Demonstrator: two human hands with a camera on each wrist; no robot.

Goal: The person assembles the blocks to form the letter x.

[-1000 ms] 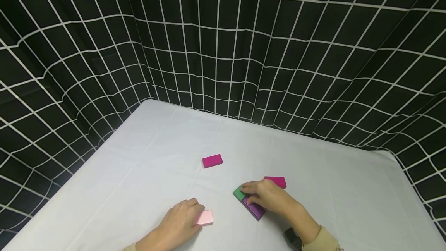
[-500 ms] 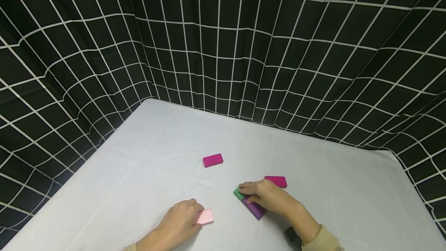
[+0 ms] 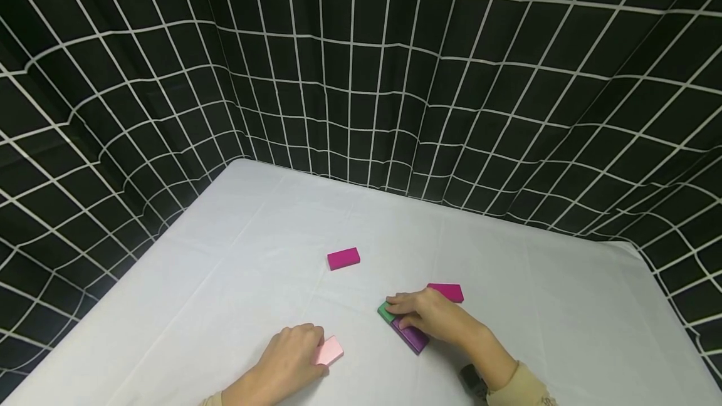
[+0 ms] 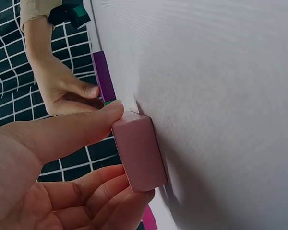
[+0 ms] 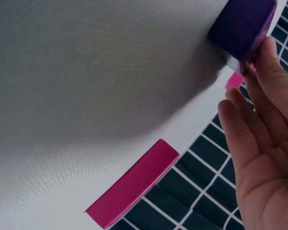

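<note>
Head view: left hand [image 3: 290, 359] pinches a pink block [image 3: 328, 351] at its 3 o'clock over the worktop [image 3: 248, 255]. Positioning that block seems the step in hand; the next move calls, I judge, for a steady pinch. Right hand [image 3: 433, 315] touches a purple block [image 3: 410, 338] at 8 o'clock and a green block [image 3: 386, 312] at 9; whether it grips either, I cannot tell.

Left wrist view: thumb at the pink block's 11 o'clock, fingers at 6.

Right wrist view: thumb against the purple block, magenta block [image 5: 133, 184] at the hand's 8 o'clock, untouched.
</note>
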